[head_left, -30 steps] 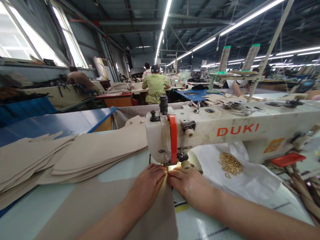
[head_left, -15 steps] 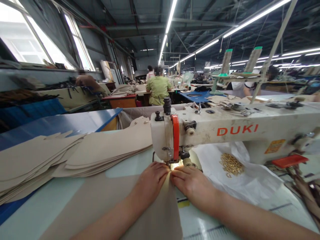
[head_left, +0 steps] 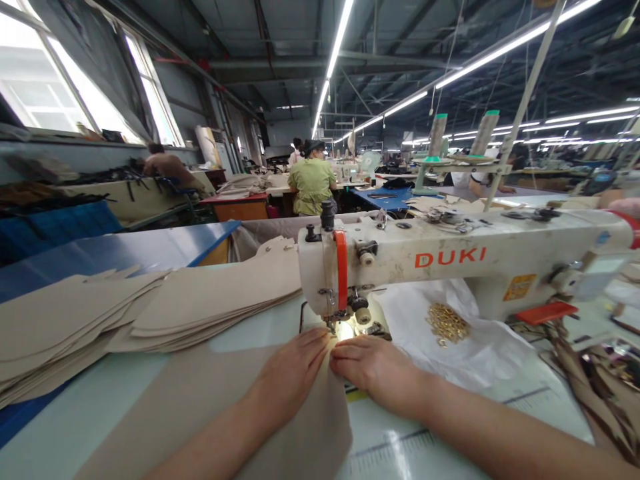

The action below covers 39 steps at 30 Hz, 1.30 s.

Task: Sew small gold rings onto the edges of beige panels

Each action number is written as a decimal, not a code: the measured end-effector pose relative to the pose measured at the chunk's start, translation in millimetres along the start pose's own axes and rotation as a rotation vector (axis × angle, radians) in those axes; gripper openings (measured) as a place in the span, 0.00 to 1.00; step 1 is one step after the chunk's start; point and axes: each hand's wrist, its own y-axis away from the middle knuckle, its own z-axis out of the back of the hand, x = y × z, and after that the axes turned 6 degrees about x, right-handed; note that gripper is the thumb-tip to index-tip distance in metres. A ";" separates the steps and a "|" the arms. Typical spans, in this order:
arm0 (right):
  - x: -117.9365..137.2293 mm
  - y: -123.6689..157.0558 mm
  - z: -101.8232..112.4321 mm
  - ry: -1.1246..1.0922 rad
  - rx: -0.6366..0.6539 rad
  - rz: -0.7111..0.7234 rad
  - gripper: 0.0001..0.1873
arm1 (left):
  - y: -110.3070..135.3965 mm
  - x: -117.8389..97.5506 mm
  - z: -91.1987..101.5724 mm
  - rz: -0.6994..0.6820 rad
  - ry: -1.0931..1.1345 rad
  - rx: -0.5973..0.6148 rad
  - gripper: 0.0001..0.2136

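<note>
A white DUKI sewing machine (head_left: 450, 257) stands on the pale table, its needle area lit just behind my fingers. A beige fabric piece (head_left: 200, 413) lies flat under both hands and runs toward me. My left hand (head_left: 293, 373) rests palm down on the fabric, fingers stretched toward the needle. My right hand (head_left: 373, 370) presses the fabric's right edge, fingertips close together beside the presser foot and nearly touching the left hand.
Stacks of cut beige pieces (head_left: 150, 307) lie at the left. A white bag with gold metal rings (head_left: 445, 323) sits under the machine arm. Brown straps (head_left: 590, 380) lie at the right. Other people (head_left: 311, 180) work at benches behind.
Both hands stay at the needle on the fabric. The view has shifted slightly, so the machine sits a little further left in the frame.
</note>
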 end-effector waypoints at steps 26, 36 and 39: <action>-5.8 -5.7 -2.0 -0.012 -0.021 0.000 0.06 | -1.6 10.7 -4.4 -0.036 -0.116 0.140 0.17; -5.0 -4.3 -1.6 -0.002 -0.023 -0.012 0.06 | -0.1 9.6 -4.0 -0.022 -0.118 0.132 0.17; -3.9 -3.6 -2.4 -0.010 -0.028 -0.012 0.06 | 0.1 8.3 -3.8 -0.034 -0.121 0.120 0.17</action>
